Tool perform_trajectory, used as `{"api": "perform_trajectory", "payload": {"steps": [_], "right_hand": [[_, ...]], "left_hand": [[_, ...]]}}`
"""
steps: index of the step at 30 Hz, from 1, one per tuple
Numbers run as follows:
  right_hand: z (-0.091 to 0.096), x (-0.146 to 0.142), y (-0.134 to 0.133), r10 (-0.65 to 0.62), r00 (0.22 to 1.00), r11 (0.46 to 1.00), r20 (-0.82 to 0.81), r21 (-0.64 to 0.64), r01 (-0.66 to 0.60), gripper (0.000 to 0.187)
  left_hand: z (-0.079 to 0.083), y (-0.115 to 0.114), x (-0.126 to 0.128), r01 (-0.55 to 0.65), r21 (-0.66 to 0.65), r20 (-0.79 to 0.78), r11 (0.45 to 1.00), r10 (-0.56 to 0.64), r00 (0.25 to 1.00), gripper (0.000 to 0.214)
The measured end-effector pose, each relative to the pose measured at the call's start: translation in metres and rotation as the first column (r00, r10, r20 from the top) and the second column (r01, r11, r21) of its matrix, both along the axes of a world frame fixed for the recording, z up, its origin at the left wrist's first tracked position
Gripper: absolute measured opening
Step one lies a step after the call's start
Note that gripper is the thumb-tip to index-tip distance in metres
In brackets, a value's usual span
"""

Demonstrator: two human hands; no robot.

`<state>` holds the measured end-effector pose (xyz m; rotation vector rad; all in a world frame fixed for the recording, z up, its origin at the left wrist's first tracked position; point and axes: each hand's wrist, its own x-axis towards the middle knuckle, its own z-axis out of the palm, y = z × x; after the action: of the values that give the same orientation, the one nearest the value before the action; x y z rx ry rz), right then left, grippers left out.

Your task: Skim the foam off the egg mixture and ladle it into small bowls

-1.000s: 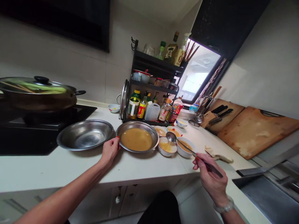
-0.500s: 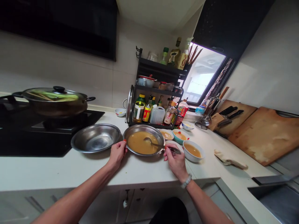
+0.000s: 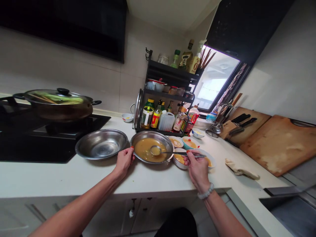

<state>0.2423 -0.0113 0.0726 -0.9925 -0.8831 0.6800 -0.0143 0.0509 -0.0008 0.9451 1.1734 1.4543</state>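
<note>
A steel bowl (image 3: pixel 138 140) of yellow-brown liquid sits on the white counter. My left hand (image 3: pixel 124 160) grips its near-left rim, fingers closed on it. My right hand (image 3: pixel 197 168) pinches the handle of a metal ladle (image 3: pixel 156 150), whose scoop is full of the liquid and held just above the surface of the bowl. Beside that hand stand several small bowls holding the same liquid: a white bowl (image 3: pixel 178 162) right below the ladle handle, another white one (image 3: pixel 210 161), a teal bowl (image 3: pixel 189 144) and a further small bowl (image 3: pixel 175 142).
An empty steel bowl (image 3: pixel 101 147) stands left of the full one. A lidded wok (image 3: pixel 58 103) sits on the black hob (image 3: pixel 29 144). A black rack (image 3: pixel 168 98) with bottles stands behind. Cutting boards (image 3: pixel 278 143), knives (image 3: pixel 240 120), a cloth (image 3: pixel 240 169) and a sink (image 3: pixel 291 210) are to the right.
One second ago the ladle hung over the small bowls. It then dipped into the steel bowl and has now come up filled. The left hand stayed on the rim.
</note>
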Motion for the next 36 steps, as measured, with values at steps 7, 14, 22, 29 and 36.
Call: {"api": "perform_trajectory", "payload": {"steps": [7,14,22,29,36], "right_hand": [[0.018,0.018,-0.013,-0.041,0.998,0.999,-0.042,0.025,0.042,0.040],[0.029,0.054,-0.030,-0.139,0.988,0.989,-0.063,0.046,0.142,0.042],[0.027,0.087,-0.055,-0.324,0.927,0.946,0.187,0.082,0.314,0.043],[0.009,0.087,-0.077,-0.339,0.753,0.941,0.564,0.218,0.261,0.026],[-0.001,0.064,-0.076,-0.309,0.690,0.919,0.655,0.393,0.038,0.016]], "left_hand": [[0.002,-0.001,0.000,-0.002,0.017,-0.005,1.000,0.002,1.000,0.037],[0.003,-0.003,0.000,-0.007,0.005,-0.016,1.000,0.007,1.000,0.038],[0.002,-0.002,-0.001,-0.010,0.000,-0.006,1.000,0.010,1.000,0.035],[0.004,-0.003,-0.001,-0.010,0.008,-0.013,1.000,0.010,1.000,0.037],[0.003,-0.002,0.000,-0.006,0.018,-0.027,1.000,0.007,1.000,0.037]]}}
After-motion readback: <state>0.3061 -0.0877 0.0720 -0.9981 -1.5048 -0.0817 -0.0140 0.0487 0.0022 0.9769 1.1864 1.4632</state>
